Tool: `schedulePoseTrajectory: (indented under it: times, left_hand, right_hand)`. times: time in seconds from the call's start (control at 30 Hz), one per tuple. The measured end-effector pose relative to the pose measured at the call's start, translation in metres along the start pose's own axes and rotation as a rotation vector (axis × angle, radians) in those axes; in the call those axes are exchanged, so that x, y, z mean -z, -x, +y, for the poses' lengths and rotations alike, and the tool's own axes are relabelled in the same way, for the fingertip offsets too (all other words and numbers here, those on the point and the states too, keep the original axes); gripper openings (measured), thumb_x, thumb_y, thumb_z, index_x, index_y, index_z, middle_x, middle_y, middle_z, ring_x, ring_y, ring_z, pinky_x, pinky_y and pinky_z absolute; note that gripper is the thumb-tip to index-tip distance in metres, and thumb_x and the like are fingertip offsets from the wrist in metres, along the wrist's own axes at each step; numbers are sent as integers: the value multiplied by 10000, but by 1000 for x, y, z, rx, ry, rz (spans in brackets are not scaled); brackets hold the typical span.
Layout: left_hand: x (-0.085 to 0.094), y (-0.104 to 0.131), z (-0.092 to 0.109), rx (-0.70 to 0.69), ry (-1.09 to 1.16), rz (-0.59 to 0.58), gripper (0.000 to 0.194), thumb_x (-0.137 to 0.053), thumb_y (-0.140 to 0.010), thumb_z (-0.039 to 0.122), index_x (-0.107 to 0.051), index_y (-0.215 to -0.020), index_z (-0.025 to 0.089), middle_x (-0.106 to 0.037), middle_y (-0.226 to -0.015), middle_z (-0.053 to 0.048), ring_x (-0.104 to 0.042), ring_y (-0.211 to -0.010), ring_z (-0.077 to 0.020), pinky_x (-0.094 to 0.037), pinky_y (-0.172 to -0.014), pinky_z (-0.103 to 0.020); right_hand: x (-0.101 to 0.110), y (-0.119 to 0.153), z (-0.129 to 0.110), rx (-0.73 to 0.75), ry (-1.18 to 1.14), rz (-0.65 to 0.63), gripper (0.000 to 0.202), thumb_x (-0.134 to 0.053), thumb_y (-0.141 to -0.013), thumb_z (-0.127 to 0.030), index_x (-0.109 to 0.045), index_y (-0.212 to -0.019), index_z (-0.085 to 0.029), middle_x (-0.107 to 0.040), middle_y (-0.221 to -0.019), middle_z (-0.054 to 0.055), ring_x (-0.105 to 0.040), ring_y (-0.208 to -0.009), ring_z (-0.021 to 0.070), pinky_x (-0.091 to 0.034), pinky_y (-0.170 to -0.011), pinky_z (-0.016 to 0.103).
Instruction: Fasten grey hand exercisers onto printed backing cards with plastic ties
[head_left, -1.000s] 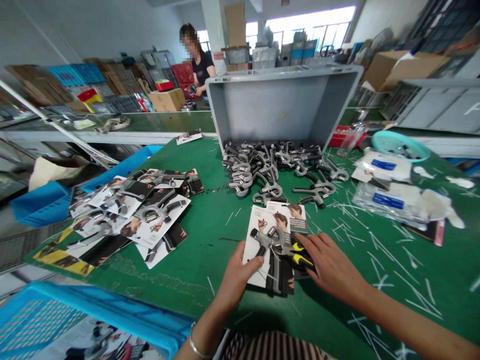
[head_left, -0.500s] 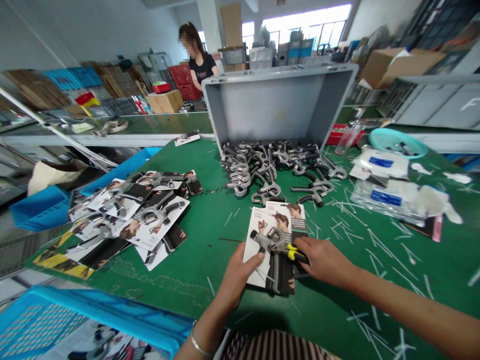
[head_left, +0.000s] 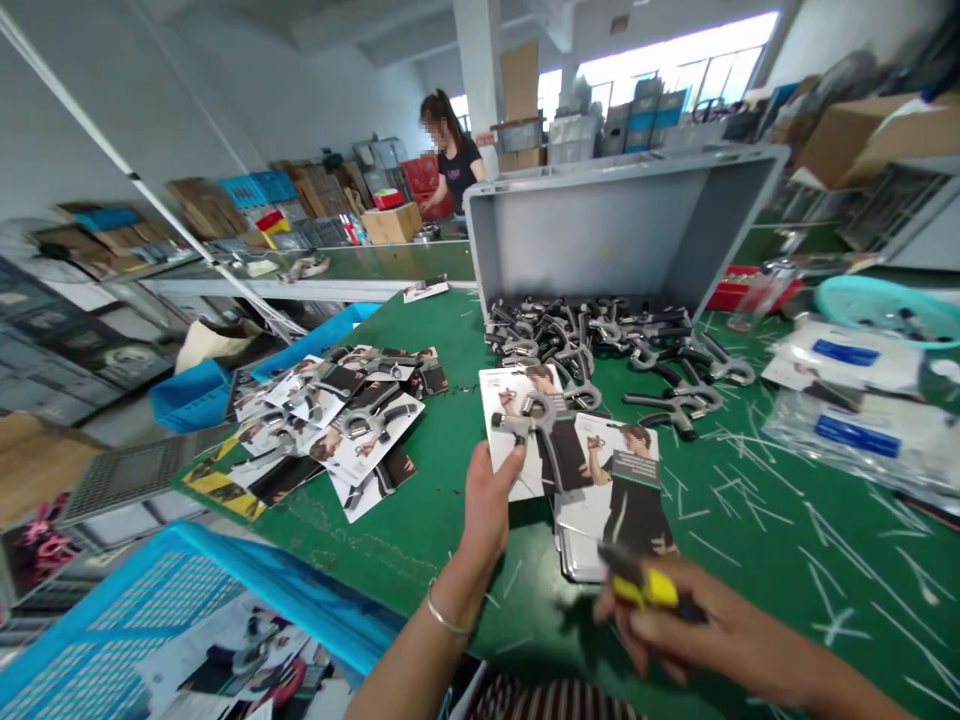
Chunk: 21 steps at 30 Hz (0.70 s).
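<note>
My left hand [head_left: 489, 500] holds a printed backing card [head_left: 504, 400] by its lower left edge. A grey hand gripper [head_left: 541, 425] is mounted on that card, with my thumb against it. Beneath its right side lies a stack of cards [head_left: 619, 475], flat on the table. My right hand [head_left: 675, 620] is closed round yellow-and-black pliers [head_left: 645, 585], just below the stack and apart from it. The pliers are blurred, so their jaws do not show clearly. A heap of loose hand grippers [head_left: 585, 335] spills from a tipped grey crate [head_left: 600, 235].
Cards with grippers [head_left: 337, 420] are piled on the left. A blue basket [head_left: 195, 590] stands at the near left. Scattered white ties [head_left: 757, 490], plastic bags [head_left: 840, 430] and a turquoise basin [head_left: 885, 310] are on the right. Another person [head_left: 454, 165] stands behind the crate.
My left hand has lifted the card up and left, uncovering the stack beneath. My right hand has drawn the pliers back towards me, off the card. The view has swung left.
</note>
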<state>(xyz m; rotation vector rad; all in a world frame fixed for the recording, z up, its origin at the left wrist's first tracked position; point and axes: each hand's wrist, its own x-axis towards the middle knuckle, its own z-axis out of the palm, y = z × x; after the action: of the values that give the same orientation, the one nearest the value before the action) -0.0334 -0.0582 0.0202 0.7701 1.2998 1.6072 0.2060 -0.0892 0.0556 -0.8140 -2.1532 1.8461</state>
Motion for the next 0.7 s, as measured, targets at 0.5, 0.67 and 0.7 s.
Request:
schedulePoseTrajectory:
  times: [0.5,0.67,0.7]
  left_hand:
    - [-16,30,-2,-164,68,164,363,-646,-876,391,-486,-1148,212,-646,-1171,-69,-632,-1051,-192,-477,-966,-343]
    - [-15,34,-1,-151,53,167,385,-635,-881,397,-468,-1177,217,-638,-1184,-75,-632,-1046,-194,-476,-964,-336]
    - [-14,34,-1,-148,47,164,386,-633,-881,400,-467,-1179,220,-639,-1192,-76,-633,-1052,-196,-473,-966,-333]
  right_hand:
    - [-60,-64,25,-66,588,686,517,-467,-952,-358,-406,-1412,-130,-570,-1332,175,-530,-1255,294,-412,-1086,474]
    - [-58,-67,18,-44,578,704,421,-487,-941,-324,-484,-1329,-161,-634,-1233,158,-597,-1156,287,-473,-994,437]
    - [-59,-67,17,-50,572,701,369,-475,-945,-321,-519,-1279,-171,-658,-1182,150,-624,-1107,285,-490,-956,425]
